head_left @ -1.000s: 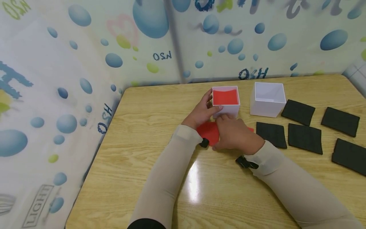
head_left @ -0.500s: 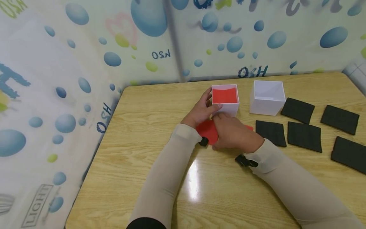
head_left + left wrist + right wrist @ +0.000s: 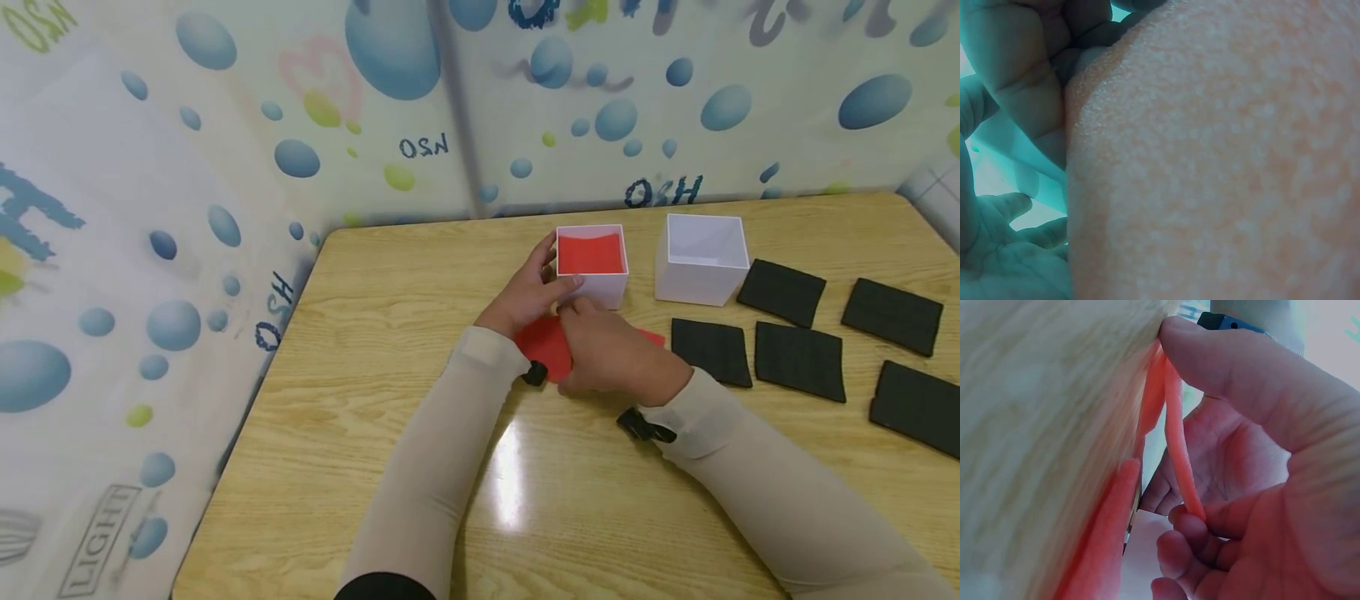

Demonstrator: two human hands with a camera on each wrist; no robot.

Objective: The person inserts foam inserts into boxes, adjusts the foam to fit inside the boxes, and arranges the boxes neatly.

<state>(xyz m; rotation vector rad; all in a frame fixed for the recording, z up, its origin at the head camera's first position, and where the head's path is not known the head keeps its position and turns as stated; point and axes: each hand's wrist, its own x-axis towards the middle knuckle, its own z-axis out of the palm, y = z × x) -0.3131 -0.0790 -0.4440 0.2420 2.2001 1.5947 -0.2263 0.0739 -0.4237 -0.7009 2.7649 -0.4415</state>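
My left hand point(image 3: 521, 296) grips a small white box point(image 3: 609, 292) at its left side, thumb over the front wall and fingers behind. A red sheet point(image 3: 592, 254) sits inside that box. Just in front of it, my right hand point(image 3: 611, 350) pinches a thin red foam sheet point(image 3: 1179, 437) on edge between thumb and fingertips, as the right wrist view shows. In the left wrist view the foam sheet point(image 3: 1210, 162) fills most of the frame, with fingers at its left edge. Another red foam piece point(image 3: 1107, 544) lies on the table beside the right hand.
A second white box point(image 3: 697, 279) stands to the right, nothing visible inside. Several black rectangular pieces point(image 3: 798, 358) lie flat on the right side of the wooden table point(image 3: 360, 400). A patterned curtain point(image 3: 420, 167) hangs behind the table's back edge.
The head view shifts slightly up and down. The right hand's fingers move a little left against the red foam sheet; the left hand and boxes stay in place.
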